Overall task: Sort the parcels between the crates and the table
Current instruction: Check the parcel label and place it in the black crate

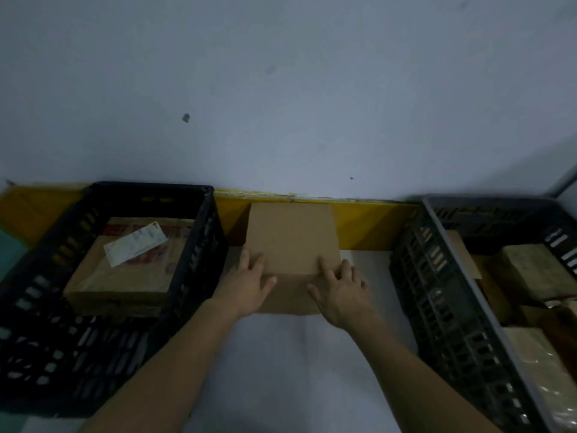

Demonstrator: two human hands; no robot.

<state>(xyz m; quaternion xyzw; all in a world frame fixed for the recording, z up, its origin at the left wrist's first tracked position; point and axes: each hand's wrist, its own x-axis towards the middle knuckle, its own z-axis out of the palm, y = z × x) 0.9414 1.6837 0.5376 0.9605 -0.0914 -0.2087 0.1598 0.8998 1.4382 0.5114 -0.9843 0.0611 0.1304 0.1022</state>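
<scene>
A plain brown cardboard parcel [292, 237] stands on the white table [281, 354] between two crates, pushed back near the wall. My left hand [249, 281] lies flat against its near left corner, fingers spread. My right hand [342, 287] presses on its near right corner, fingers apart too. Neither hand wraps around it. The black crate [193, 264] on the left holds a large brown parcel [125, 273] with a white label [135, 243]. The grey crate [443, 307] on the right holds several brown parcels [527, 270].
A bluish wall [281, 89] rises right behind the table, with a yellow strip [371, 226] along its base. The two crates flank the parcel closely on both sides. White tabletop shows between my forearms.
</scene>
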